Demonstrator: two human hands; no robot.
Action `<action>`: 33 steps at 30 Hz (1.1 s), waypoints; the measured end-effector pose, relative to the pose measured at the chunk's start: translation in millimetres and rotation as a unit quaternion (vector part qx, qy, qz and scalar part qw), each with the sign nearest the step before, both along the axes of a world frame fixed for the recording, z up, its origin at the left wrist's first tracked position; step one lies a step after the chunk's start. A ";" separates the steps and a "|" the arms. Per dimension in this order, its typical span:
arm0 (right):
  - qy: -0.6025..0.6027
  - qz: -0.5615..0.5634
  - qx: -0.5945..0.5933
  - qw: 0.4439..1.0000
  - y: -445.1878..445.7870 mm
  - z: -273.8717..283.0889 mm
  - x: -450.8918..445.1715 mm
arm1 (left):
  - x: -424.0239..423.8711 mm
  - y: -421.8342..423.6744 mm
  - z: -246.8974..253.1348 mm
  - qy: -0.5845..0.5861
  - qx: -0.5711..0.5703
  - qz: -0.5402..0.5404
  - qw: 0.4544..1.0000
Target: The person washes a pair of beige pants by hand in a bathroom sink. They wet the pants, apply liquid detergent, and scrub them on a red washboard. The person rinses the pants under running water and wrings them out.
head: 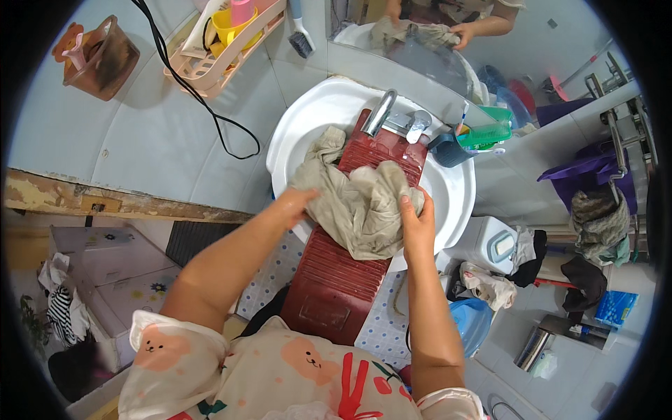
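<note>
A wet beige-grey garment (362, 210) lies bunched over a dark red ridged washboard (341, 262). The board slants across a white washbasin (457, 194), its top end by the chrome faucet (380, 113) and its lower end close to my body. With my left hand (296, 206) I grip the garment's left edge; the fingertips are partly hidden in the folds. My right hand (418, 220) holds the right edge, thumb on top of the cloth. A whitish patch, perhaps lather, shows among the upper folds. One end of the garment trails toward the basin's left wall.
A dark cup with toothbrushes (451, 147) and a green comb (485, 136) stands on the basin's right rim. Above the basin runs a mirror (446, 68). A black cable (199, 100) hangs at the left beside a pink wall shelf (226, 63). A blue basin (472, 325) sits lower right.
</note>
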State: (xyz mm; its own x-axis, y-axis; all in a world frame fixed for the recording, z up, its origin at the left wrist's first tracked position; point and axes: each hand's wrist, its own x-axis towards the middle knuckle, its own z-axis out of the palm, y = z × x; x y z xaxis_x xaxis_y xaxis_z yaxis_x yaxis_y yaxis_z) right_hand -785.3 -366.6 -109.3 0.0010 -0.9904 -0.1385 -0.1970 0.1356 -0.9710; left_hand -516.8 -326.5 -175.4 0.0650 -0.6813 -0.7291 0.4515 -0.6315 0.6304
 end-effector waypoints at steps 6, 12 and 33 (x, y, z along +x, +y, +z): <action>-0.028 -0.051 0.029 0.998 34.2 -13.2 -30.1 | 52.4 -0.3 97.0 -0.220 0.101 -0.131 0.961; 0.210 0.116 -0.177 0.955 10.0 -7.7 -19.9 | -41.1 25.7 62.8 -0.585 -0.401 -0.308 0.634; -0.104 0.023 0.103 0.989 16.0 -27.0 -4.6 | -62.7 41.2 64.0 -0.565 -0.447 -0.291 0.630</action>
